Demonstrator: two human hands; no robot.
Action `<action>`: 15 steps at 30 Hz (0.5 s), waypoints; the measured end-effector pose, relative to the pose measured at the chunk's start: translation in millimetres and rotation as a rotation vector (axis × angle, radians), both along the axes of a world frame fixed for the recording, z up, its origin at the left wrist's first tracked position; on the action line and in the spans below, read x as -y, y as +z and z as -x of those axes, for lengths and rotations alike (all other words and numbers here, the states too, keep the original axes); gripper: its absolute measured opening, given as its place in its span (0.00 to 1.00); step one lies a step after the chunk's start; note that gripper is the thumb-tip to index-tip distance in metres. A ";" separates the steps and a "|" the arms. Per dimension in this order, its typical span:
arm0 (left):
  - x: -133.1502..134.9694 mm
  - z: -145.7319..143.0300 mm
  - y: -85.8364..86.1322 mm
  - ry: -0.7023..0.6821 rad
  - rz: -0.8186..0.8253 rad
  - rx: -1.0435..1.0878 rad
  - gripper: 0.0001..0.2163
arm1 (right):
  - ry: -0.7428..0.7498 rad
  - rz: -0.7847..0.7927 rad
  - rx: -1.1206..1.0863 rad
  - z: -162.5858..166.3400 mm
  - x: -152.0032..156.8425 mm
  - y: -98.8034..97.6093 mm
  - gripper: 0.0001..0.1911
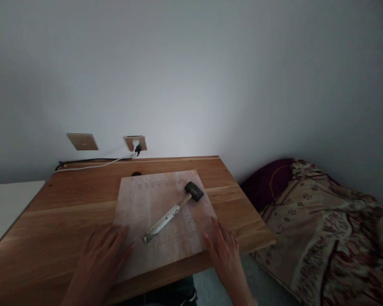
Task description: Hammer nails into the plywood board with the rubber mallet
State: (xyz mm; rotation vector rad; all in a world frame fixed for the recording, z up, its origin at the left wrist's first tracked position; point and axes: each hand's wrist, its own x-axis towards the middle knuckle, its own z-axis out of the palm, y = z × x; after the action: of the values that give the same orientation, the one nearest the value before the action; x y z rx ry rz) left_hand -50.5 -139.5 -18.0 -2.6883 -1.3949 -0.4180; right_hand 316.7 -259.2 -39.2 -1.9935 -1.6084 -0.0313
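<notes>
A pale square board (pixel 153 199) lies on a wooden desk (pixel 67 212). On the board rests a hammer (pixel 175 210) with a black head and a paint-smeared wooden handle, lying diagonally. My left hand (pixel 104 259) lies flat and open on the board's near left corner, fingers spread. My right hand (pixel 225 250) lies flat and open at the board's near right corner, fingers stretched out. Neither hand holds anything. A faint row of small marks runs along the board's far edge.
Two wall plates sit above the desk; the right socket (pixel 135 143) has a plug and a white cable (pixel 95 165) trailing left. A white surface (pixel 9 204) adjoins the desk's left. A bed with a patterned blanket (pixel 322 229) and a dark pillow stands right.
</notes>
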 end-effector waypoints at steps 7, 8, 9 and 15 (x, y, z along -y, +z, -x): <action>-1.6 7.4 -3.7 0.063 0.071 0.050 0.15 | -0.079 -0.153 -0.359 55.9 -32.8 14.7 0.20; 0.0 -0.3 -4.0 0.077 0.086 0.071 0.15 | -0.059 -0.152 -0.483 66.5 -41.0 15.7 0.18; 3.0 -8.9 -4.0 0.077 0.097 0.092 0.14 | -0.019 -0.114 -0.616 77.2 -50.0 16.3 0.18; 46.9 -59.7 -1.6 -0.155 0.024 0.289 0.09 | 0.031 0.046 -1.072 116.2 -99.9 17.6 0.32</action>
State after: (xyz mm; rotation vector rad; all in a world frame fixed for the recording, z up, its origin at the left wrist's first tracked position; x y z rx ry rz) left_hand 9.2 -186.4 -19.6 -2.8553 -1.2606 -0.8384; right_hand 200.5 -159.3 -21.6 -1.5335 -0.9094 0.9238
